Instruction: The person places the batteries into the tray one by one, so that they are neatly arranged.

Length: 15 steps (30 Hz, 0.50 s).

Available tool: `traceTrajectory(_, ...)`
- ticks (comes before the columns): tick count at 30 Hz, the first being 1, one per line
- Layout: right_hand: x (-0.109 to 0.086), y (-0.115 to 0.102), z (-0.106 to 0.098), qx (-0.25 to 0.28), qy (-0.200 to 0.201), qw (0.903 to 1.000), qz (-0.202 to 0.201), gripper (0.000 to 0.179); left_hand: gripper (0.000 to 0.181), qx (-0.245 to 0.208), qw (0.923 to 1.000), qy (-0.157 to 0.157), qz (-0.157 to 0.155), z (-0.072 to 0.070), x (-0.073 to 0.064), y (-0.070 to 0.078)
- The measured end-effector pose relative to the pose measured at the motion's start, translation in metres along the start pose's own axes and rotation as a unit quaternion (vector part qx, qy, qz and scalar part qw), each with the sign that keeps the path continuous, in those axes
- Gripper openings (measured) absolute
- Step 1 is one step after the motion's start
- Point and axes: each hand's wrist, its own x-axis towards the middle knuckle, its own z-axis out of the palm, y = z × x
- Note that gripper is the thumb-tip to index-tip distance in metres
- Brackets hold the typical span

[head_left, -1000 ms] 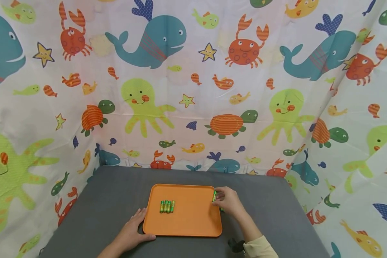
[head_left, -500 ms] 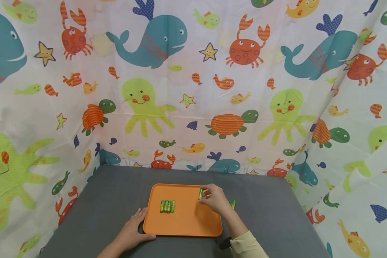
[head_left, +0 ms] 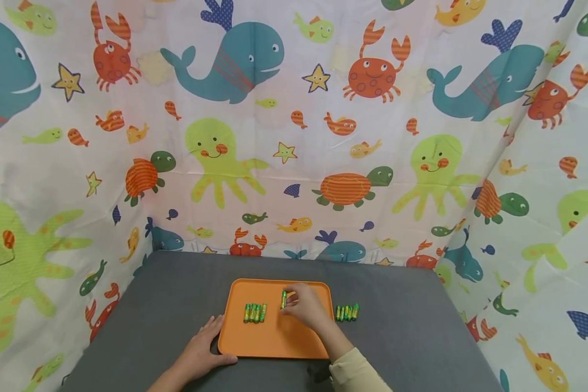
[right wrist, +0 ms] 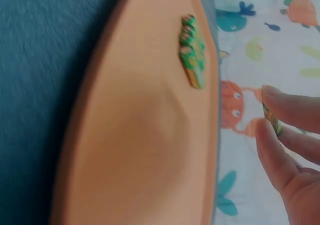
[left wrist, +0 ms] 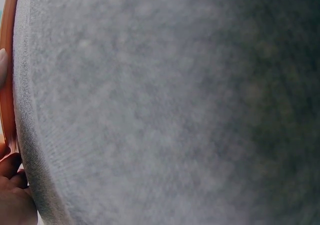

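My right hand [head_left: 307, 309] pinches a small green-and-yellow battery [head_left: 283, 300] between thumb and fingertips, above the orange tray [head_left: 259, 348]. In the right wrist view the same battery [right wrist: 271, 119] is partly covered by the fingers. To the left of it, several matching batteries [head_left: 255, 313] lie side by side on the tray. My left hand [head_left: 198, 349] rests at the tray's front left corner, fingers along the left side and thumb at the front edge. The left wrist view catches only parts of that hand [left wrist: 15, 200] beside the tray rim [left wrist: 7, 105].
Several more batteries [head_left: 347, 312] stand in a row on the dark grey table [head_left: 397, 337], just right of the tray. A white curtain [head_left: 294, 190] with sea animals surrounds the table at the back and sides.
My right hand has carried the battery leftward from the tray's right edge to over its middle, uncovering the row of batteries on the right. The left hand stays in place.
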Motion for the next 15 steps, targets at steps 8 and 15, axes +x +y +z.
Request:
traceTrajectory(8,0.011,0.007,0.027,0.018,-0.011,0.9998,0.000,0.057,0.118,-0.006,1.0000,-0.005,-0.003,0.000,0.001,-0.001)
traceTrajectory(15,0.017,0.017,0.048,0.041,-0.024,0.9983,0.034,0.058,0.120,0.000,1.0000,-0.001,-0.005,0.001,0.000,0.000)
